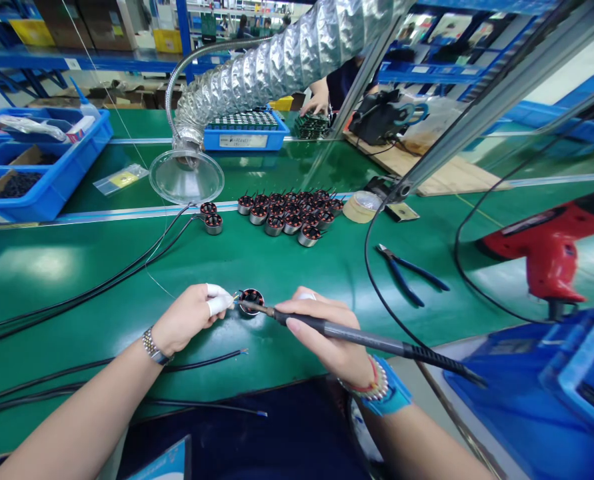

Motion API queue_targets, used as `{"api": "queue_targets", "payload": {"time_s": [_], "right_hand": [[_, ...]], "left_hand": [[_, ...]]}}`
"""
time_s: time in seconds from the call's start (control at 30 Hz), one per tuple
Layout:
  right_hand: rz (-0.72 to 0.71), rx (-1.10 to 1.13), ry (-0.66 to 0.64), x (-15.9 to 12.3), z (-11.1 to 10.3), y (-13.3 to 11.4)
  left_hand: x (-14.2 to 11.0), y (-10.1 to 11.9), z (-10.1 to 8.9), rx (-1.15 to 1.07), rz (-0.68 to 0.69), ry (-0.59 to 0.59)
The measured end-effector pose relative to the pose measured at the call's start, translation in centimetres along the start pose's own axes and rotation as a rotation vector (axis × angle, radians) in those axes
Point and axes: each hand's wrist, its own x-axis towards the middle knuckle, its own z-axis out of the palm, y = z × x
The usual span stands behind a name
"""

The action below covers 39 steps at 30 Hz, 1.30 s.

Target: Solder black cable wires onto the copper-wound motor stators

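My left hand (197,317), with white covers on its fingertips, pinches thin coloured wires (235,297) at the edge of a small round motor part (251,294) with dark windings. How the wires run inside the hand is hidden. A fine silvery solder wire (157,279) hangs down to this hand. My right hand (327,323) grips a soldering iron (347,333) like a pen. Its tip reaches over the motor part from the right, at or very near the wires. Below the left wrist lies a black cable (207,362) with a bared end.
A fume hood (187,177) hangs above several motor parts (291,217) grouped behind my hands. Two more with cables stand left (213,224). Blue-handled cutters (409,270), a tape roll (363,206) and a red heat gun (551,247) lie right. A co-worker's hand (317,99) touches dark parts opposite.
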Motion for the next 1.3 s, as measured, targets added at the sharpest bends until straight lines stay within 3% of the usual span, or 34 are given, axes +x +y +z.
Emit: {"api": "queue_targets", "payload": {"time_s": [1.3], "right_hand": [[0.008,-0.019,0.086,-0.4,-1.6,-0.2]], "left_hand": [[-0.1,0.1,0.0,-0.006,-0.019,-0.004]]}}
